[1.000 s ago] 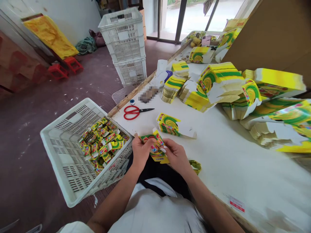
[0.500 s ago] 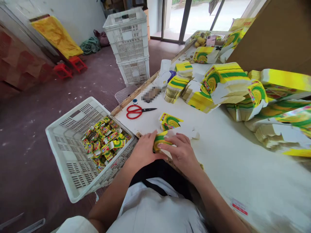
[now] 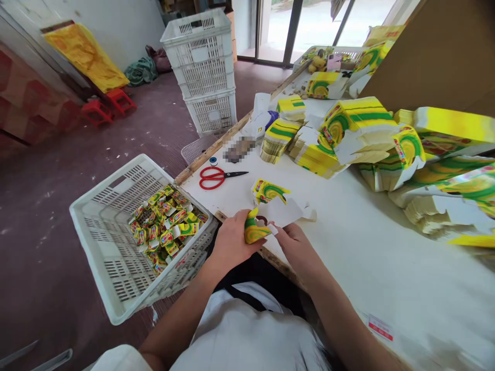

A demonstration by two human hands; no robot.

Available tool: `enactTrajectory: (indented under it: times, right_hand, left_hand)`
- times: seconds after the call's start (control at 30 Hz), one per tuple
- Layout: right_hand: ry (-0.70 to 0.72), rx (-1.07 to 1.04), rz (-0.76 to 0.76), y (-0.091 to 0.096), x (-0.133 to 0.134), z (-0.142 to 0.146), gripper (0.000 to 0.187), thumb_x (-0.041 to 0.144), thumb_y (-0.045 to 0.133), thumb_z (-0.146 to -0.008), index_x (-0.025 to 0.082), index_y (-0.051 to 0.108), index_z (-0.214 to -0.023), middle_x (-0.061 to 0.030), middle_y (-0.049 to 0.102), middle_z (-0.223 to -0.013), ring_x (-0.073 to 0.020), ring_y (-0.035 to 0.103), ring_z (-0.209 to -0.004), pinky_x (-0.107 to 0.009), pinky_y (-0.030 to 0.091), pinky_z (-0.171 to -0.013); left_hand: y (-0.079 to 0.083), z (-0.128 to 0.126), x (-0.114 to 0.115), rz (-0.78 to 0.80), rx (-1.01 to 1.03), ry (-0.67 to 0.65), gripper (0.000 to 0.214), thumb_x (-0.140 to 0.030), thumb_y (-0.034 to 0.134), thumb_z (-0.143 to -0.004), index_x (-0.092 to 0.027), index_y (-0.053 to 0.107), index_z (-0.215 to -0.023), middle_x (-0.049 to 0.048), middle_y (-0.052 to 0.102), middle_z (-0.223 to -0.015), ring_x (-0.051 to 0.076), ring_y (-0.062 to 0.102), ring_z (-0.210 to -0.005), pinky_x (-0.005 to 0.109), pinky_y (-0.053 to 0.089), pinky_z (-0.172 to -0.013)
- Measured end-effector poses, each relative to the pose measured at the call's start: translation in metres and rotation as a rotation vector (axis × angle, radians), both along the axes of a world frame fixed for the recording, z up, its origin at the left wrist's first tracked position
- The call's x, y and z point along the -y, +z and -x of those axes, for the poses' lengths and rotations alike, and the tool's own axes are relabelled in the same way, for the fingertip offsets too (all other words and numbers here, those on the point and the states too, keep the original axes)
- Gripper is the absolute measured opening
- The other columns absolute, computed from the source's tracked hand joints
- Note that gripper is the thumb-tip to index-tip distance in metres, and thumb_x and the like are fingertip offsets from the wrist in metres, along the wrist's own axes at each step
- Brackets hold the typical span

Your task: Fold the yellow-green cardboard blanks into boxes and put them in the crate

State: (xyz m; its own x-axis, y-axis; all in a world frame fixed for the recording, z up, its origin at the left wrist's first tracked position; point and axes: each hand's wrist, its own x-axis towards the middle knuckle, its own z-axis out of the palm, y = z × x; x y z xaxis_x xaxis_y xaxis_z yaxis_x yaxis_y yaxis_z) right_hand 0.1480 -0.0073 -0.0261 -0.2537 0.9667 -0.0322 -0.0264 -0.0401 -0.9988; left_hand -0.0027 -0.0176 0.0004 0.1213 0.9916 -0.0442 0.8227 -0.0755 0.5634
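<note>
A small yellow and green carton (image 3: 256, 232) is in my left hand (image 3: 234, 238), its fingers closed around the left side. The carton's right end stands open, with a white flap showing there. My right hand (image 3: 293, 242) is closed on that flap at its fingertips. Just beyond my hands, on the table, lies another yellow carton (image 3: 268, 190) with white card (image 3: 284, 210) sticking out from it. To my left, a white plastic crate (image 3: 93, 247) holds many small folded cartons (image 3: 166, 226).
Red-handled scissors (image 3: 212, 178) and a small spool (image 3: 213, 161) lie near the table's left edge. Stacks of flat yellow cartons (image 3: 356, 129) cover the back and right. Tall white crates (image 3: 203, 67) stand on the floor beyond.
My right hand has drawn back to the right from the top of the carton. The carton's right end and white flap now show.
</note>
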Motion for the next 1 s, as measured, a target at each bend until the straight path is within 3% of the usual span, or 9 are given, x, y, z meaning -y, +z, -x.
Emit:
enactTrajectory:
  times: [0.13, 0.3, 0.43, 0.6, 0.67, 0.83, 0.9, 1.0]
  right_hand:
    - [-0.066, -0.042, 0.056, -0.006, 0.001, 0.004, 0.038, 0.042, 0.058, -0.086, 0.027, 0.062, -0.120, -0.0048, 0.070, -0.114, -0.0266, 0.059, -0.118, -0.048, 0.044, -0.105]
    - [-0.107, -0.050, -0.010, -0.018, 0.000, 0.004, 0.047, 0.055, 0.047, -0.090, 0.027, 0.057, -0.127, -0.0075, 0.066, -0.122, -0.0252, 0.055, -0.123, -0.046, 0.045, -0.105]
    - [-0.098, -0.006, -0.094, -0.005, 0.002, 0.004, 0.059, 0.064, 0.045, -0.087, 0.023, 0.057, -0.128, -0.0092, 0.069, -0.116, -0.0266, 0.058, -0.118, -0.044, 0.046, -0.102]
    - [-0.031, 0.120, -0.213, 0.006, 0.006, 0.001, 0.056, 0.061, 0.047, -0.087, 0.020, 0.060, -0.122, -0.0099, 0.069, -0.116, -0.0308, 0.059, -0.115, -0.044, 0.047, -0.097]
    - [-0.032, 0.144, -0.199, 0.003, 0.007, 0.000, 0.053, 0.060, 0.046, -0.089, 0.020, 0.061, -0.120, -0.0092, 0.071, -0.112, -0.0301, 0.062, -0.108, -0.044, 0.048, -0.096]
    - [0.013, 0.090, -0.137, 0.003, 0.008, 0.001, 0.050, 0.058, 0.044, -0.090, 0.021, 0.065, -0.116, -0.0061, 0.074, -0.093, -0.0253, 0.068, -0.082, -0.037, 0.056, -0.075]
    - [0.017, 0.093, -0.168, 0.004, 0.007, 0.002, 0.049, 0.057, 0.045, -0.091, 0.021, 0.064, -0.118, -0.0068, 0.074, -0.101, -0.0264, 0.068, -0.088, -0.037, 0.055, -0.077]
    - [0.002, 0.133, -0.225, 0.004, 0.008, 0.002, 0.050, 0.053, 0.043, -0.092, 0.021, 0.060, -0.126, -0.0081, 0.070, -0.117, -0.0285, 0.064, -0.108, -0.042, 0.051, -0.093]
  left_hand:
    - [-0.007, -0.001, 0.004, -0.067, 0.059, -0.083, 0.065, -0.030, 0.076, -0.067, -0.023, 0.044, -0.122, 0.0079, 0.062, -0.114, 0.028, 0.063, -0.104, 0.041, 0.049, -0.088]
    - [-0.008, -0.005, 0.002, -0.099, 0.122, -0.172, 0.076, -0.029, 0.075, -0.068, -0.027, 0.036, -0.133, 0.0071, 0.055, -0.123, 0.026, 0.061, -0.109, 0.039, 0.050, -0.090]
    - [-0.006, -0.006, 0.001, -0.087, 0.177, -0.171, 0.069, -0.025, 0.072, -0.068, -0.026, 0.039, -0.128, 0.0068, 0.053, -0.123, 0.026, 0.059, -0.111, 0.039, 0.049, -0.091]
    - [-0.002, -0.007, 0.004, -0.003, 0.219, -0.099, 0.067, -0.021, 0.068, -0.066, -0.027, 0.039, -0.125, 0.0050, 0.057, -0.118, 0.024, 0.063, -0.097, 0.039, 0.051, -0.082]
    - [-0.002, -0.006, 0.005, 0.012, 0.235, -0.093, 0.067, -0.022, 0.069, -0.066, -0.027, 0.039, -0.126, 0.0048, 0.057, -0.117, 0.023, 0.064, -0.094, 0.038, 0.052, -0.080]
    - [-0.005, -0.006, 0.005, -0.027, 0.268, -0.129, 0.067, -0.023, 0.072, -0.064, -0.027, 0.042, -0.123, 0.0046, 0.055, -0.119, 0.024, 0.061, -0.102, 0.038, 0.050, -0.085]
    - [-0.007, -0.006, 0.005, -0.034, 0.276, -0.125, 0.065, -0.021, 0.071, -0.064, -0.027, 0.042, -0.122, 0.0040, 0.055, -0.117, 0.023, 0.062, -0.099, 0.035, 0.051, -0.082]
    - [-0.008, -0.008, 0.006, -0.030, 0.283, -0.110, 0.063, -0.022, 0.070, -0.064, -0.027, 0.040, -0.119, 0.0032, 0.057, -0.111, 0.021, 0.063, -0.091, 0.034, 0.050, -0.076]
